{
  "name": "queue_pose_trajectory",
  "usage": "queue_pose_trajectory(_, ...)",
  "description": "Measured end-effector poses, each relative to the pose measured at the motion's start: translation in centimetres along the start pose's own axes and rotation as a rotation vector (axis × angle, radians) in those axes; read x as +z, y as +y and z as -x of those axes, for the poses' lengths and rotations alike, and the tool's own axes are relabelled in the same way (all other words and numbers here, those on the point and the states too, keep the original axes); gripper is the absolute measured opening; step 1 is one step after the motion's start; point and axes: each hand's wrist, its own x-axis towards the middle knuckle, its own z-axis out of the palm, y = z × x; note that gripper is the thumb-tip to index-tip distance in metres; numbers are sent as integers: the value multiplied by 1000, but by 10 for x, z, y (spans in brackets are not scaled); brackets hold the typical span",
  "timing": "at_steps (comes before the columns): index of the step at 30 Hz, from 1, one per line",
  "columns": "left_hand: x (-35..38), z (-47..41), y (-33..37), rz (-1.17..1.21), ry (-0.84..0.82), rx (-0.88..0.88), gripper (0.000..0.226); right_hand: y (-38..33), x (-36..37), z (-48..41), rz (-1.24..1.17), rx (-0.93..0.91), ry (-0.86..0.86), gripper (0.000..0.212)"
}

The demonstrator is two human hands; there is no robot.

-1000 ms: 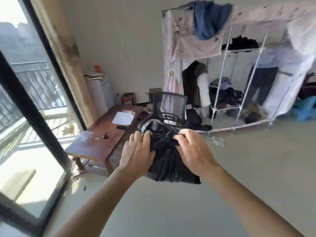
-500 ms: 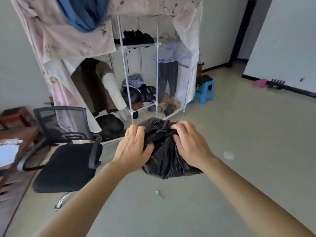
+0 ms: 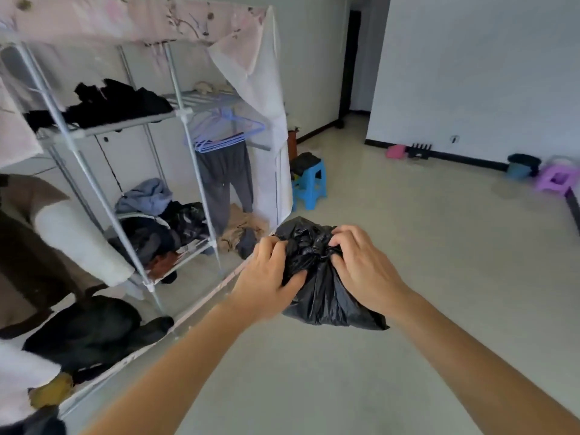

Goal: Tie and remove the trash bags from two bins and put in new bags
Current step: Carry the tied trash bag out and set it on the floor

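black trash bag (image 3: 323, 290) held in the air above pale floor (image 3: 439, 277), right of wardrobe rack (image 3: 188, 171) | left hand (image 3: 266, 284) and right hand (image 3: 361, 268) fingers curled, pinching its gathered neck | blue stool (image 3: 309, 186) just right of rack

Only the person's two arms are being shown. Left hand (image 3: 266, 277) and right hand (image 3: 361, 265) are being seen from the back, bare, with knuckles and tendon lines being picked out by the light. Left forearm (image 3: 188, 356) and right forearm (image 3: 470, 346) are being shown uncovered from wrist to the lower frame edge; whatever is being worn above that is being cut off by the frame
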Motion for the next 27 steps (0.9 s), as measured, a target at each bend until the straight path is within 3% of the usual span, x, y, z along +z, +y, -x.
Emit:
queue_pose_trajectory(6,109,-190,-12,15,-70,159,61,158,44,-85,55,144,92,14)
queue_pose_trajectory(10,163,-325,-25,8,-89,170,57,264,72,-166,19,200,110,14)
queue_pose_trajectory(17,196,-537,-91,-46,-10,197,43,392,108,-346,19,92,145,15)
queue_pose_trajectory(27,302,-823,-244,91,17,127,48,587,243,-609,-10,30,92,16)
